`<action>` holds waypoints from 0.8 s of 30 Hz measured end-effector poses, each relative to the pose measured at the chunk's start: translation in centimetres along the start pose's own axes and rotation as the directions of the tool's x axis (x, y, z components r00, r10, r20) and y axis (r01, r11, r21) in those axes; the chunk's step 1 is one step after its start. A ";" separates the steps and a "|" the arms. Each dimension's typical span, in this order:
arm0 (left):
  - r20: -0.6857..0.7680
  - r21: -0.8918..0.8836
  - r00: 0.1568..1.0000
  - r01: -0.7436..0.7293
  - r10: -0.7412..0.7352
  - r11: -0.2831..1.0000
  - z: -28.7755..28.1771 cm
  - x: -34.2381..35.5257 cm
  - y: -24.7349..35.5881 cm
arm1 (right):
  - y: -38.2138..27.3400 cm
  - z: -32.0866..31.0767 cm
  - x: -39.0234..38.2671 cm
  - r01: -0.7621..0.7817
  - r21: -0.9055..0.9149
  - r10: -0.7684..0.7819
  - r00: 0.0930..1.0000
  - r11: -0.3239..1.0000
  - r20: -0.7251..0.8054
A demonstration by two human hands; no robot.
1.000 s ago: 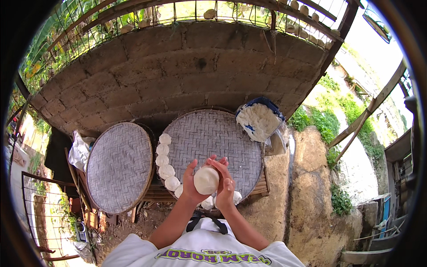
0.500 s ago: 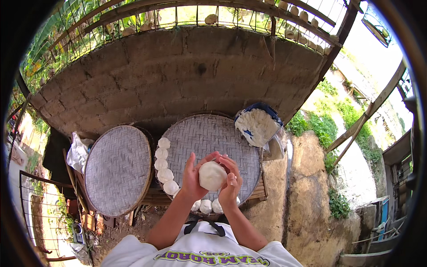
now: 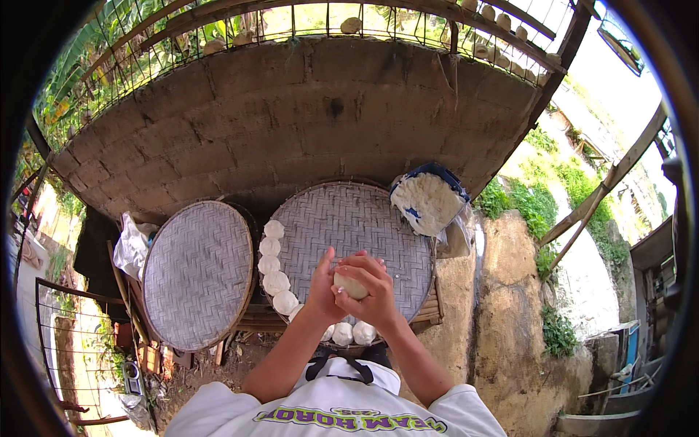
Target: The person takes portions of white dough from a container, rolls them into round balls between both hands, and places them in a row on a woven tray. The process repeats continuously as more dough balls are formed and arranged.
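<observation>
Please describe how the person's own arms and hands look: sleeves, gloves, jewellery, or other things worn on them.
Both forearms are bare. The left hand and right hand wear no gloves, and I can see no ring, watch or bracelet. Short white sleeves end above the elbows. They belong to a white shirt with a green-and-purple print on it.

The woven tray (image 3: 357,226) lies bare at its middle; dough balls (image 3: 271,264) crowd its left rim.

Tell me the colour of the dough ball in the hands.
Pale cream-white dough ball, head view.
</observation>
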State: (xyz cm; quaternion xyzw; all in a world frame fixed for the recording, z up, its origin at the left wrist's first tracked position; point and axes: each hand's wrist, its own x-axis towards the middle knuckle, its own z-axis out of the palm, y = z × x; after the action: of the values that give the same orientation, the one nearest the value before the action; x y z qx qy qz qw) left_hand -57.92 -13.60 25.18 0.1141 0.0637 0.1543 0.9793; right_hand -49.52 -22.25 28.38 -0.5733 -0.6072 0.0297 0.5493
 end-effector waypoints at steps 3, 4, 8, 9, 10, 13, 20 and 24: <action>-0.139 -0.037 0.984 -0.118 0.112 0.992 0.1 0.2 -0.2 | 0.8 -0.3 0.3 -0.411 0.561 0.543 0.836 0.719 -0.083; -0.192 -0.064 0.975 -0.131 0.116 0.989 0.1 0.1 -0.4 | 0.8 -0.3 0.2 -0.454 0.489 0.547 0.835 0.745 -0.056; 0.059 -0.071 0.997 0.061 -0.057 0.996 -0.3 0.1 -0.3 | 1.1 -0.2 0.2 0.099 -0.135 -0.102 0.995 0.986 -0.013; 0.130 -0.038 0.981 0.152 -0.146 0.988 -0.6 0.0 -0.1 | 1.1 -0.2 0.1 0.119 -0.101 -0.115 0.993 0.988 0.035; 0.182 -0.026 0.971 0.162 -0.155 0.986 -1.0 0.2 0.2 | 1.1 -0.2 0.1 0.134 -0.064 -0.129 0.988 0.989 0.083; 0.102 0.030 0.987 0.123 -0.125 0.992 -1.8 0.2 0.7 | 1.2 -0.3 -0.1 -0.126 0.087 0.124 0.992 0.988 0.021; 0.075 0.038 0.997 -0.006 0.003 0.999 -2.0 -0.4 -1.6 | 1.9 -0.5 -0.9 -0.059 -0.089 0.059 0.998 0.994 -0.002; 0.047 -0.037 0.997 0.066 -0.065 0.997 -2.2 -0.1 -1.8 | 1.0 0.1 -1.5 -0.101 0.041 0.100 0.995 0.994 0.025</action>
State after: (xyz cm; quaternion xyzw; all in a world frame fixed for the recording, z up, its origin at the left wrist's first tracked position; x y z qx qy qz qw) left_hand -57.80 -14.87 22.63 0.0967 0.0422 0.1206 0.9871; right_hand -49.29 -22.99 26.71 -0.5912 -0.5830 0.0766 0.5520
